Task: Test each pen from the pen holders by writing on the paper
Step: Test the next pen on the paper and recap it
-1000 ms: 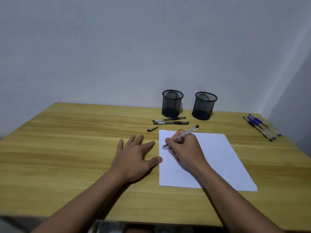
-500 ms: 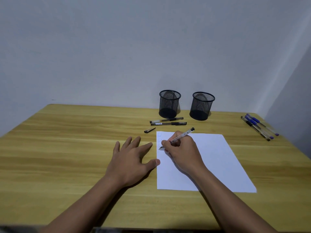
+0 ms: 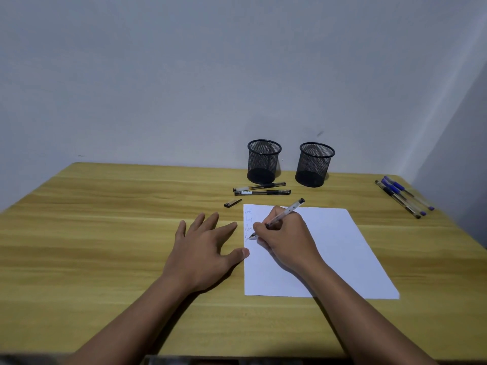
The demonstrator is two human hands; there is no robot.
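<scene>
A white sheet of paper [image 3: 329, 248] lies on the wooden table [image 3: 105, 233]. My right hand [image 3: 287, 238] grips a clear pen [image 3: 286, 213], its tip touching the paper's left edge below a few faint scribbled lines [image 3: 248, 219]. My left hand [image 3: 203, 248] rests flat with fingers spread on the table, thumb touching the paper's left edge. Two black mesh pen holders [image 3: 263, 162] [image 3: 314, 164] stand empty at the back. Two black pens [image 3: 261, 189] lie in front of the left holder, and a loose black cap [image 3: 233, 203] lies nearer.
Three pens, two with blue caps [image 3: 403, 196], lie side by side at the table's far right near the wall corner. A grey wall stands right behind the holders. The table's front edge runs along the bottom of the view.
The pen tip has stayed at the paper's left margin, shifting slightly as the writing goes on. My left hand has stayed flat. The view has drifted a little.
</scene>
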